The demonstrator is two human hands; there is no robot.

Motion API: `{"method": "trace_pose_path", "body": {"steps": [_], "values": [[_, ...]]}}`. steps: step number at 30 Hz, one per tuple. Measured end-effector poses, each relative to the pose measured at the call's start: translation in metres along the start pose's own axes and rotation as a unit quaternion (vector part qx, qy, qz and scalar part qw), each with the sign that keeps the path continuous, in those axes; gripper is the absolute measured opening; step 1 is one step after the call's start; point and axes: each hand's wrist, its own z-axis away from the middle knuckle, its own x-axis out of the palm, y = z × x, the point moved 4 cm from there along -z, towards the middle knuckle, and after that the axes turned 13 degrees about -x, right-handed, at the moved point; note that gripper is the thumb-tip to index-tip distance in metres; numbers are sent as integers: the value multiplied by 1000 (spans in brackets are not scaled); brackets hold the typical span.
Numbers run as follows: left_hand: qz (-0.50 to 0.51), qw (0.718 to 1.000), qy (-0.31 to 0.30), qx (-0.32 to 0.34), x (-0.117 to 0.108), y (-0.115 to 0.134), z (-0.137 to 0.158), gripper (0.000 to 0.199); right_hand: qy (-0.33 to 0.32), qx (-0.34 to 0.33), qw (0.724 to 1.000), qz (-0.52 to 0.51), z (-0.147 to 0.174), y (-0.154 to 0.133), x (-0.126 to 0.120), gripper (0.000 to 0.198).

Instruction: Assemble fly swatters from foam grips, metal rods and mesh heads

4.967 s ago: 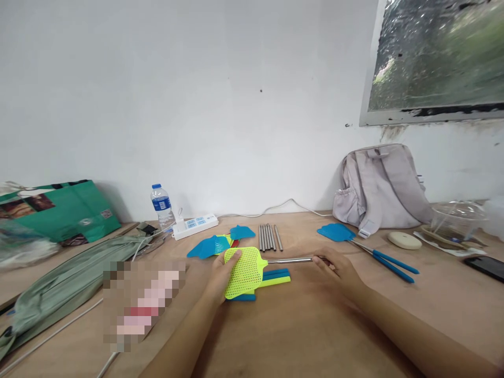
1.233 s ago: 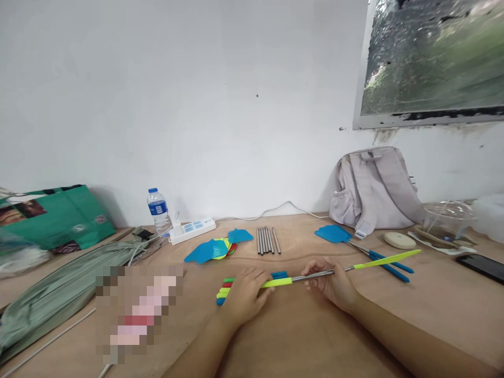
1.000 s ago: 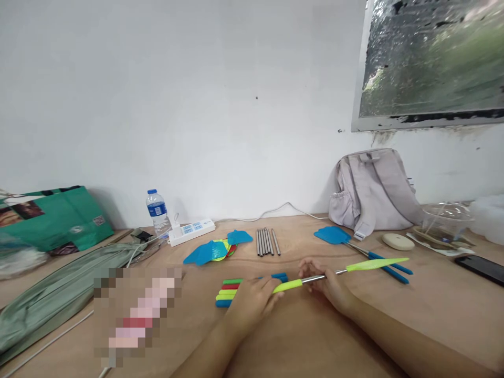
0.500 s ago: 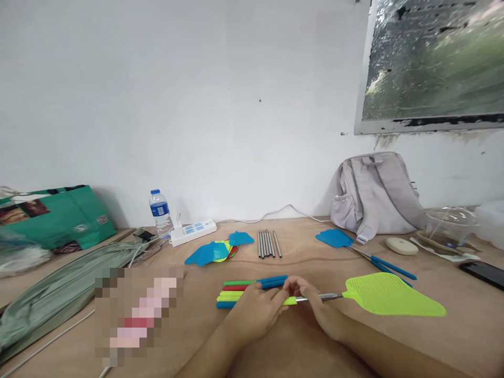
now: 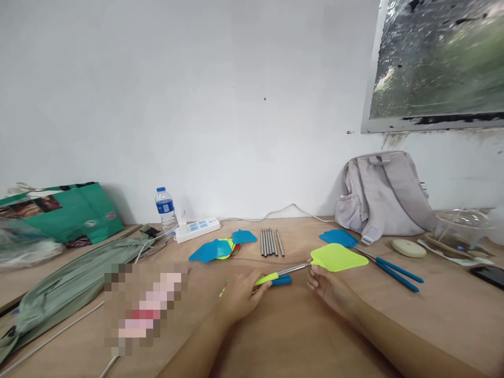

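A yellow-green fly swatter (image 5: 339, 258) with a metal shaft is held slanting above the table, its head up and to the right. My left hand (image 5: 241, 295) is closed round its yellow-green handle. At the neck, where shaft meets head, my right hand (image 5: 328, 291) pinches it. Loose blue handles (image 5: 282, 281) lie beneath and beside my left hand, which hides most of the other coloured handles there. Farther back are several metal rods (image 5: 270, 243) in a row and a pile of swatter heads (image 5: 208, 251). Blue swatters (image 5: 396, 270) with metal shafts lie to the right.
A white power strip (image 5: 199, 229) and a water bottle (image 5: 165, 207) stand by the wall. At right are a grey backpack (image 5: 388, 197), a cream oval object (image 5: 408, 248), a clear plastic container (image 5: 462, 228) and a phone (image 5: 490, 276). Green bags (image 5: 79, 215) occupy the left.
My right hand has moved from the shaft beside the handle to the neck by the head. The swatter has shifted left and now tilts upward. My left hand has slid slightly left, still on the handle.
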Motion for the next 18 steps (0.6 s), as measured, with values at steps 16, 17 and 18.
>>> {"method": "trace_pose_path", "body": {"steps": [16,17,18], "values": [[46,993,100,48,-8,-6,-3,22,-85,-379,702,597,-7,-82,-14,46],[35,992,108,56,-7,-6,-3,22,-37,-354,731,582,-16,-85,-30,55],[23,991,113,66,-6,-5,-3,22,-7,-299,781,549,-25,-86,-46,60]]}}
